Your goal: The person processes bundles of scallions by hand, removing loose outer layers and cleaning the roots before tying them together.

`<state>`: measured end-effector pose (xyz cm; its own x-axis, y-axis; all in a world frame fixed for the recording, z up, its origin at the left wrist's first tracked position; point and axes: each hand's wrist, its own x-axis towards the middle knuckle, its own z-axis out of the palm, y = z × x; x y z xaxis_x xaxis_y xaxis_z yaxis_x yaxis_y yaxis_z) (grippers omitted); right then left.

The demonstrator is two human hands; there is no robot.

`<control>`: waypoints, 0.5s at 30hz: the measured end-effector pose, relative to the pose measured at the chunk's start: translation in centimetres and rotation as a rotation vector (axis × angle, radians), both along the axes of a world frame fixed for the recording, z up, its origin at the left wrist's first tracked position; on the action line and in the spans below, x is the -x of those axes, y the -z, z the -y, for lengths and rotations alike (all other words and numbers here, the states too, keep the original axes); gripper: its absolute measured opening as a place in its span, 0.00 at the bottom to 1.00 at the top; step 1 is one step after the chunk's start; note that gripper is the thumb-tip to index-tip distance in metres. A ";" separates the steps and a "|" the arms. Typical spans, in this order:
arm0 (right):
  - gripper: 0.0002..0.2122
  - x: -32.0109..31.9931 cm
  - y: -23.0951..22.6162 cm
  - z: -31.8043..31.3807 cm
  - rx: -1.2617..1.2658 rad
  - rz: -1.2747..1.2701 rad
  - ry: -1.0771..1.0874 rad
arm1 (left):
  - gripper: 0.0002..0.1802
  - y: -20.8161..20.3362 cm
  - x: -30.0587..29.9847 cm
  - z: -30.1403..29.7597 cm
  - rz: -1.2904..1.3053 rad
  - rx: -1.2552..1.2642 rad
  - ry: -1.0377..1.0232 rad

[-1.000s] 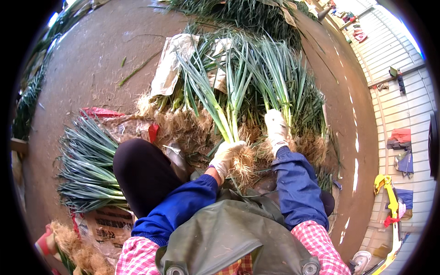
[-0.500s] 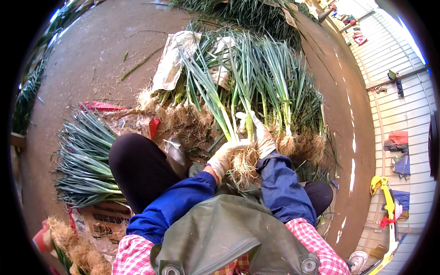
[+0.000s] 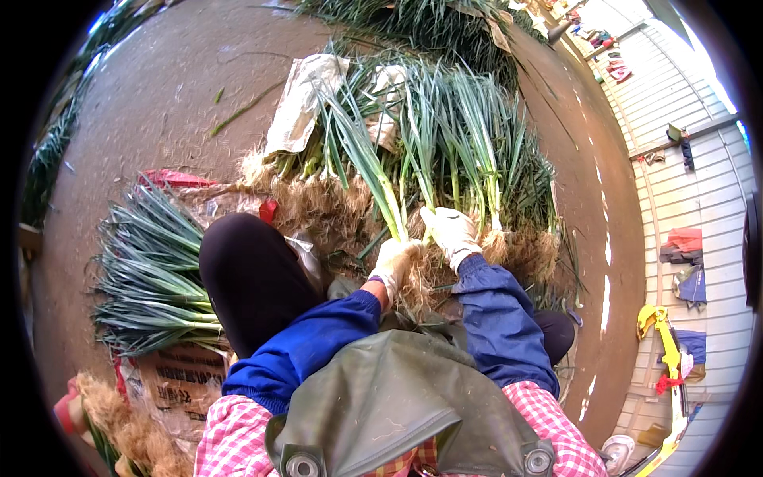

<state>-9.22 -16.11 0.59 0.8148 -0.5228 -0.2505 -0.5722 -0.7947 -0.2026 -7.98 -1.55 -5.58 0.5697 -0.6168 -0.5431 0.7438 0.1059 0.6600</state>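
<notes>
"So, where are the hands?"

"Mid-view, before the person's apron [image 3: 389,397], both in pale gloves. The left hand [image 3: 395,258] is wrapped around the white bases of a few leeks [image 3: 380,191]. The right hand [image 3: 451,232] is just beside it, fingers narrowed at the lower stem of another leek [image 3: 426,179]; I cannot tell how firmly that grip is closed."

"Why hold them so low?"

"Probably because the stems are stiff and slim there, while the leaves spread wide. Held this way, the leeks slant up and away, tops resting over the pile [image 3: 517,159], with shaggy roots [image 3: 417,290] hanging by the left hand."

"How is the pile laid?"

"Roots toward the person, leaves away, which likely puts each base within easy reach. A whitish sack [image 3: 306,103] lies over its left part."

"Anything to the left?"

"Yes, past the bent knee [image 3: 250,278]: a bundle [image 3: 151,274] with leaves fanned left and pale ends toward the knee. Brown sacking [image 3: 183,385] shows at its lower edge, perhaps spread to keep leeks off the dirty floor [image 3: 183,103]."
</notes>
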 end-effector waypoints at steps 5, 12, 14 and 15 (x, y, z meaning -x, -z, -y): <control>0.19 1.8 -2.4 -4.8 -0.140 0.309 0.010 | 0.09 0.5 0.0 -0.3 -0.248 0.059 -0.232; 0.09 4.4 -3.0 -6.4 -0.632 0.199 -0.098 | 0.10 2.5 -0.6 -0.1 -0.215 0.027 -0.234; 0.10 5.1 -3.1 -6.2 -0.982 0.211 0.121 | 0.10 2.1 -0.7 -0.1 -0.203 0.002 -0.177; 0.10 5.0 -3.3 -6.1 -1.083 0.234 0.167 | 0.10 2.1 -0.6 -0.2 -0.165 0.020 -0.189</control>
<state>-14.19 -10.04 3.91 0.8415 -0.2290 -0.4893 -0.5123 -0.0509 -0.8573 -7.36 -1.39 -7.72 0.5807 -0.5193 -0.6270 0.8070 0.2655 0.5274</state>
